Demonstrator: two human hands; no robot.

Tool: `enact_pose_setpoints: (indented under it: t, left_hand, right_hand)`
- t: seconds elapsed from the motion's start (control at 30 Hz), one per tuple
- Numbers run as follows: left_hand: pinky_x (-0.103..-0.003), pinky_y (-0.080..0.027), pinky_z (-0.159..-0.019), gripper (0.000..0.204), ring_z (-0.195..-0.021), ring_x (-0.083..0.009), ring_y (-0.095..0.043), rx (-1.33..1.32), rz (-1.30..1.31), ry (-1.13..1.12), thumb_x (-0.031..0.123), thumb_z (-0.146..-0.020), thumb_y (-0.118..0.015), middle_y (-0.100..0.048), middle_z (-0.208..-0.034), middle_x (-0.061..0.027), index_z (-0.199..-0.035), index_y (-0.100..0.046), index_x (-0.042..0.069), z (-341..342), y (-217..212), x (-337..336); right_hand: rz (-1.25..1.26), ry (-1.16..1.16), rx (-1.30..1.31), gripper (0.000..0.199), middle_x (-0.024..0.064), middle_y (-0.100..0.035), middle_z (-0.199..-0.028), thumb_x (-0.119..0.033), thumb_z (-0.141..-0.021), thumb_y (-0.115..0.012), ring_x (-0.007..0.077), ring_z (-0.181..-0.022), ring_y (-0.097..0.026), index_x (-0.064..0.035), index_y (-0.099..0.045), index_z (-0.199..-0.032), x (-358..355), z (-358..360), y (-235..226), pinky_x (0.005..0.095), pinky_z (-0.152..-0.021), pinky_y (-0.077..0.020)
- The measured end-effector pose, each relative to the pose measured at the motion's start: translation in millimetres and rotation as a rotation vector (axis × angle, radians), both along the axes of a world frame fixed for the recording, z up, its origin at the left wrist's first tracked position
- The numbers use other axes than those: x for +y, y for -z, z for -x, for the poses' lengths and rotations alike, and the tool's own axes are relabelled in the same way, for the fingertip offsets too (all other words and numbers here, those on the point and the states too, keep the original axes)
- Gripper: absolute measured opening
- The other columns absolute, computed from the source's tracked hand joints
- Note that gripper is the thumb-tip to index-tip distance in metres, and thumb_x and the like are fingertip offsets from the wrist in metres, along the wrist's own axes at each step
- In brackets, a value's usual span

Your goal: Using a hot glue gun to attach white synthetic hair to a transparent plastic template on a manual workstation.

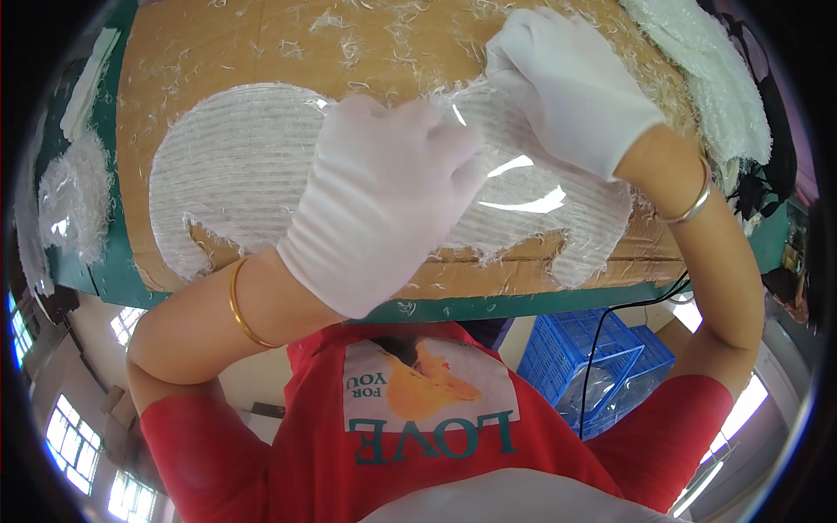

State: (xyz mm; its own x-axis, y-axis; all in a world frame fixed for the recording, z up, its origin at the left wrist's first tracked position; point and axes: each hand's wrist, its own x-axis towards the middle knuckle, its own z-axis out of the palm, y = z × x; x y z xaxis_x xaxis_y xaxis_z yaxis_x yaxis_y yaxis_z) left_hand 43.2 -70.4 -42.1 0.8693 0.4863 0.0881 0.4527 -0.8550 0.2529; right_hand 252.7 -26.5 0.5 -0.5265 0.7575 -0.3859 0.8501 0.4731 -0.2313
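A white ribbed fabric piece (235, 166) with a curved outline and frayed edges lies flat on a brown cardboard sheet (235, 44). Glossy glare on its right half suggests a clear plastic sheet (534, 202) on top, whose full outline I cannot make out. My left hand (379, 200), in a white glove, rests closed over the middle of the piece. Its curled fingers hide whatever is in them. Gloved in white too, my right hand (575, 91) is closed at the far edge of the piece, right of the left hand. Anything between its fingers is hidden.
Loose white threads litter the cardboard, which lies on a green table (105, 266). Fluffy white fabric (719, 78) is heaped at the far right, and white scraps (77, 196) lie at the left. Below the near edge stand blue plastic crates (575, 349), with a black cable (597, 336) hanging across them.
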Motion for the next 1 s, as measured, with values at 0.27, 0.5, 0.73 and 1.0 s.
enact_pose_setpoints:
  t: [0.27, 0.5, 0.73, 1.0]
  left_hand:
    - [-0.044, -0.043, -0.101, 0.056, -0.113, -0.0330, -0.060, -0.838, -0.619, 0.024, 0.032, -0.092, -0.064, -0.064, -0.118, -0.0171, -0.137, -0.052, 0.001, -27.7, 58.5, 53.4]
    - [-0.059, -0.024, -0.117, 0.058, -0.140, -0.0356, -0.040, 0.063, -0.119, -0.064, 0.027, -0.077, -0.078, -0.049, -0.146, -0.0090, -0.132, -0.061, 0.017, -5.2, -9.7, 24.7]
    - [-0.055, -0.026, -0.118, 0.063, -0.137, -0.0322, -0.045, 0.137, 0.048, -0.006, 0.017, -0.077, -0.077, -0.055, -0.140, -0.0120, -0.138, -0.058, 0.014, -22.0, -17.4, 30.2]
    - [-0.046, -0.041, -0.102, 0.087, -0.115, -0.0381, -0.058, 0.004, 0.402, -0.042, 0.022, -0.077, -0.078, -0.064, -0.116, -0.0195, -0.151, -0.036, 0.001, -58.9, -30.3, 46.6]
  right_hand:
    - [-0.454, -0.238, -0.030, 0.016, 0.0094, -0.057, -0.088, -0.008, -0.076, -0.065, 0.0291, -0.089, -0.057, -0.0090, -0.068, -0.092, -26.0, -17.4, 34.0, 0.0390, -0.079, -0.0452]
    - [-0.144, -0.121, 0.416, 0.036, 0.0139, -0.064, -0.104, -0.008, -0.083, -0.064, 0.0313, -0.100, -0.060, -0.0041, -0.068, -0.119, -31.0, -59.5, -7.5, 0.0423, -0.093, -0.0474]
    - [-0.308, 0.289, 0.189, 0.041, 0.0121, -0.064, -0.105, -0.009, -0.090, -0.065, 0.0280, -0.096, -0.062, -0.0060, -0.063, -0.130, -57.4, -66.2, 20.1, 0.0352, -0.088, -0.0512]
    - [-0.181, 0.452, 0.189, 0.037, 0.0150, -0.063, -0.099, -0.014, -0.085, -0.072, 0.0326, -0.093, -0.064, -0.0034, -0.064, -0.119, -56.9, -57.2, 26.3, 0.0411, -0.086, -0.0518]
